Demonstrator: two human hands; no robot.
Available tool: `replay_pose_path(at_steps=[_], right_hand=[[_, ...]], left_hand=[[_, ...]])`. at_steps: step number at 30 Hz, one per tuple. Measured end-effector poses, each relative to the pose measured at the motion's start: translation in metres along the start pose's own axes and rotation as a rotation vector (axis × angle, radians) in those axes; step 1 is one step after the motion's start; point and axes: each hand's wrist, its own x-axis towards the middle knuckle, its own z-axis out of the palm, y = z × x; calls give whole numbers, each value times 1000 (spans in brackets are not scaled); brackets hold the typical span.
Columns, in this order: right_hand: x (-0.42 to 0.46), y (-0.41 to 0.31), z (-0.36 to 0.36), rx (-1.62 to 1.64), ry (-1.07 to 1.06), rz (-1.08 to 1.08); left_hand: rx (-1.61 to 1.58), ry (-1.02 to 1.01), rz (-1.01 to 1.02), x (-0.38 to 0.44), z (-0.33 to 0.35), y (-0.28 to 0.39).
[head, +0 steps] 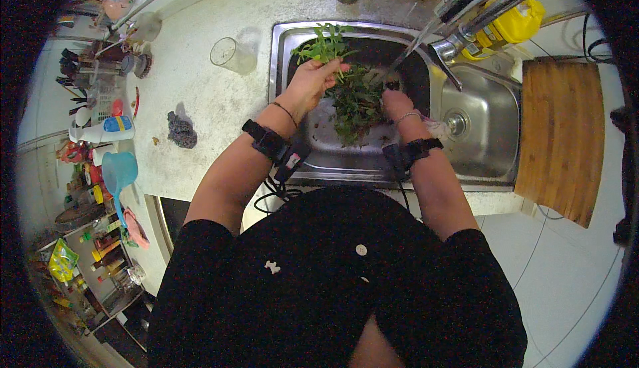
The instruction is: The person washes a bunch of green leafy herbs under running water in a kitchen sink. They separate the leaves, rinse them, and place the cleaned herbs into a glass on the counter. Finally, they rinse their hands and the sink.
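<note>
My left hand (314, 81) pinches a small bunch of leafy green stems (327, 43) over the far left part of the larger stainless steel sink basin (329, 161). Below it, a heap of darker, wet-looking leafy greens (357, 118) lies in the basin. My right hand (398, 104) is at the right side of this heap, low in the basin, close to a small dark object (393, 85) I cannot make out. Its fingers are mostly hidden, so whether it grips anything is unclear. Water runs from the chrome faucet (449, 11) into the basin just beyond this hand.
A smaller sink basin (491, 133) and a wooden cutting board (559, 138) are on the right. Beside the faucet stands a yellow container (524, 21). Drinking glasses (232, 56), a steel-wool scrubber (181, 131), a spray bottle (107, 129) and a blue dipper (119, 171) are on the left.
</note>
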Motion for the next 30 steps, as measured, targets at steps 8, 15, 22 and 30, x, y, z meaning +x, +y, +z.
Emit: replay_pose_path(at_steps=[8,15,22,30], right_hand=[[19,-2,34,108,-59,179],[29,21,20,574,-67,-19],[-28,-3,-50,1358,-268,-42],[-45,-19,-62,1721,-207,-200]], left_hand=[[7,-39,-101,0,-11,-3],[-48,-72,-98,1,-2,1],[-46,3,-59,-5,-1,-6],[-39,-35,-32,-9,6,-15]])
